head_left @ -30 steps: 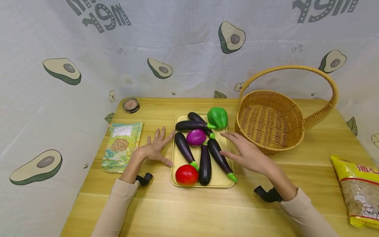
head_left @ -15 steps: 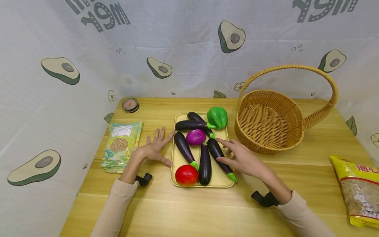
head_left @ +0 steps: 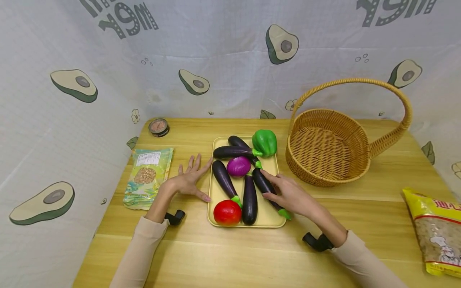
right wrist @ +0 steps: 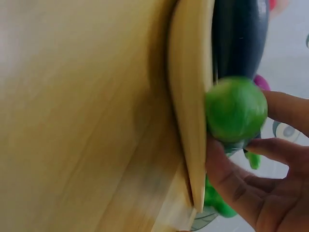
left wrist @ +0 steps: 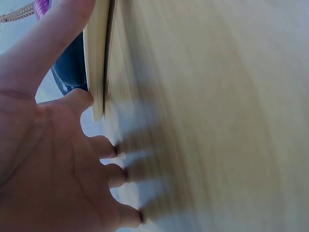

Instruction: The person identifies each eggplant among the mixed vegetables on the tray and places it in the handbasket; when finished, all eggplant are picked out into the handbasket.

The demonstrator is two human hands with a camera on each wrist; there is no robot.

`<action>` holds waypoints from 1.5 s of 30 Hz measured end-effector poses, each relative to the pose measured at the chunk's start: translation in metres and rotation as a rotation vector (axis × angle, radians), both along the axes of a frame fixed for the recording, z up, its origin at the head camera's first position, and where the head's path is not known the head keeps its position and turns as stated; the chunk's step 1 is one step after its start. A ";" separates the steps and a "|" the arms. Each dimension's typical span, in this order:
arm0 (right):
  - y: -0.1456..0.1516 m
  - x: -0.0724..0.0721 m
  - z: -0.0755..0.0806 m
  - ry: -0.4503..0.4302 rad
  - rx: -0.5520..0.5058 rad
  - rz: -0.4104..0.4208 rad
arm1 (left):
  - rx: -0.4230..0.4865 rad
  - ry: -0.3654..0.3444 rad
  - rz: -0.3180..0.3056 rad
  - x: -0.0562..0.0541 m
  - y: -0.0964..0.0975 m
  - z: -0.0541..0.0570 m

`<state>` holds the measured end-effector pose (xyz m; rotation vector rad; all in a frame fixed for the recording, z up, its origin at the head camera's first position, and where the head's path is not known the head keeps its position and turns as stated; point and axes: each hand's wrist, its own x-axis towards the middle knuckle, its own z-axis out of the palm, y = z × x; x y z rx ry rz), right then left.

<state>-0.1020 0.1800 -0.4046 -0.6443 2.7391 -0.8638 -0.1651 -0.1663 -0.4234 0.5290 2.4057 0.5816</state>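
Observation:
A yellow tray in the head view bears several dark eggplants, a purple onion, a red tomato and a green bell pepper. With thumb and fingers on either side, my right hand grips the rightmost eggplant. Its green stem end faces the camera in the right wrist view, over the tray's edge. My left hand has its fingers spread at the tray's left side. In the left wrist view, the thumb and a finger reach the tray wall while other fingertips rest on the table.
Right of the tray stands a wicker basket with a tall handle. A yellow bag lies at the right edge. On the left are a green packet and a small round tin. A patterned cloth hangs behind.
My right hand has moved left onto the rightmost eggplant and taken hold of it; the eggplant's stem end has shifted slightly. The left hand has stayed in place.

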 end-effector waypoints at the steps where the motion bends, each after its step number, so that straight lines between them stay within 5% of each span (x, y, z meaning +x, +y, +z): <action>1: 0.000 0.000 -0.001 -0.001 -0.003 0.003 | 0.000 -0.001 0.000 0.000 0.000 0.000; 11: 0.002 0.000 0.003 -0.005 -0.003 0.008 | 0.000 -0.002 0.000 0.001 0.000 0.000; 20: 0.028 -0.005 0.054 -0.023 -0.001 0.086 | -0.003 -0.002 0.000 0.001 -0.003 -0.001; 33: 0.080 -0.036 0.113 0.017 0.070 0.117 | 0.009 -0.002 -0.009 0.000 -0.003 -0.003; 38: 0.099 -0.056 0.121 0.040 0.123 0.160 | 0.008 -0.001 -0.008 0.000 -0.003 -0.002; 45: 0.125 -0.085 0.121 -0.076 0.148 0.132 | 0.006 -0.003 -0.008 0.000 -0.002 -0.002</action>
